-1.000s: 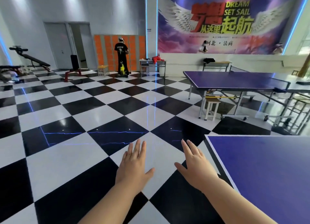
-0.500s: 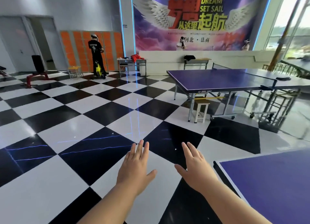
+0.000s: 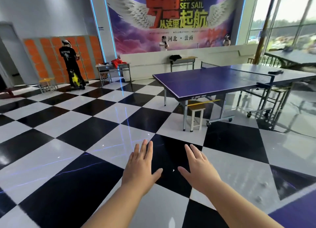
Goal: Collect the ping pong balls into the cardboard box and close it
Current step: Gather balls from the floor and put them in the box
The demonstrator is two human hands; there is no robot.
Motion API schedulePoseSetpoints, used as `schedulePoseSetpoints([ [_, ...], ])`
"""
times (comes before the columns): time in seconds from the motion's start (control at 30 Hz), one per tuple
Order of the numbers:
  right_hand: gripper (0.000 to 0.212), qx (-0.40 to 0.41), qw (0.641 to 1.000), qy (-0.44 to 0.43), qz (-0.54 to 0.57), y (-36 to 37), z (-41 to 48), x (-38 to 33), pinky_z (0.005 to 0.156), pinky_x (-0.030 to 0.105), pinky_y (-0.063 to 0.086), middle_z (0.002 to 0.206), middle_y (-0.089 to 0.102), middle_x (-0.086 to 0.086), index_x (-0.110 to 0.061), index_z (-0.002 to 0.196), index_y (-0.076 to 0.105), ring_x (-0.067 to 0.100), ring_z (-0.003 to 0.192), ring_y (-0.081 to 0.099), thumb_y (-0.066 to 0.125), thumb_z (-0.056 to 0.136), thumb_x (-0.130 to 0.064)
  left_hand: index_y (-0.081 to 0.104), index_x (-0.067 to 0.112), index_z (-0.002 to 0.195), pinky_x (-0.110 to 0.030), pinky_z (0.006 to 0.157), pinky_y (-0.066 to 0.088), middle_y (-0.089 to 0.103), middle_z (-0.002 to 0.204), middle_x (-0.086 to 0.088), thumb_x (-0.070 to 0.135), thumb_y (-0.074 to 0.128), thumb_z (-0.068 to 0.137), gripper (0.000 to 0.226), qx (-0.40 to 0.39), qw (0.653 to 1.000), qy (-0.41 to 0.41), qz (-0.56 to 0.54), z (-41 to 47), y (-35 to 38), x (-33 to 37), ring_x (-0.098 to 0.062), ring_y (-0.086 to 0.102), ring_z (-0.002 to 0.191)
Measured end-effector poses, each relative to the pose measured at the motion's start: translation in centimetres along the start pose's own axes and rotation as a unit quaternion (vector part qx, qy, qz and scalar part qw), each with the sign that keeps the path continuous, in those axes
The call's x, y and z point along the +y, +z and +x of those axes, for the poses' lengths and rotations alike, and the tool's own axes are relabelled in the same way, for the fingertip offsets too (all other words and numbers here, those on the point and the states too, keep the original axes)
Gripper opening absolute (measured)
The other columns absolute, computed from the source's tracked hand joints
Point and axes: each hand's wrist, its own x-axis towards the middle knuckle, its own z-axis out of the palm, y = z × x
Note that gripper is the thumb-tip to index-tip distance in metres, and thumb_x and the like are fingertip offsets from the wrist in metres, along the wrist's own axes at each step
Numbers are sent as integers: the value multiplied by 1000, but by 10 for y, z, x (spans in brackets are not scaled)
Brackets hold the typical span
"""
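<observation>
Left hand (image 3: 140, 169): forearm stretched forward, palm down, fingers straight and close together, thumb spread sideways; holds nothing.
Right hand (image 3: 199, 169): same pose, beside the left, not touching it; holds nothing.
Both hang above the chequered floor (image 3: 77, 125).
Table (image 3: 213, 80): well ahead, to the right.
Balls, box: whereabouts cannot be told.

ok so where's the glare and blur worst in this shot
Head view: the windows are blown out at upper right and their glare washes the glossy floor under the ping pong table; the far left edge is smeared; the left hand and right hand are sharp.
</observation>
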Motion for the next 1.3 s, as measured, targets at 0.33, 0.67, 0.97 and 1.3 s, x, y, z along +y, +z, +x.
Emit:
schedulePoseSetpoints([
  [0.33,82,38,993,108,-32,19,174,61,116,37,21,160,-3,-6,-29,150,-8,18,147,0,43,92,-57,-33,31,137,-37,117,8,-22,157,5,66,42,87,97,-15,994,101,-48,239,85,-8,-20,-15,145],
  [0.67,82,100,939,327,-28,-1,279,148,112,38,27,160,-1,-6,-29,150,-6,17,146,9,44,91,-55,-34,33,138,-39,117,11,-29,154,9,65,42,88,97,-83,948,291,-99,443,134,57,-16,-23,142],
  [0.97,82,115,880,460,-5,12,329,320,116,42,22,161,1,-2,-28,150,-7,20,146,7,44,91,-53,-33,35,139,-36,118,5,-32,151,11,67,41,87,96,-146,903,393,-94,564,246,195,-15,-24,141],
  [1.3,80,97,818,567,17,-17,357,492,112,35,28,160,4,0,-24,151,-2,21,144,11,44,92,-52,-39,34,133,-37,117,14,-19,158,5,67,32,88,90,-181,862,473,-14,683,342,367,-26,-3,147],
])
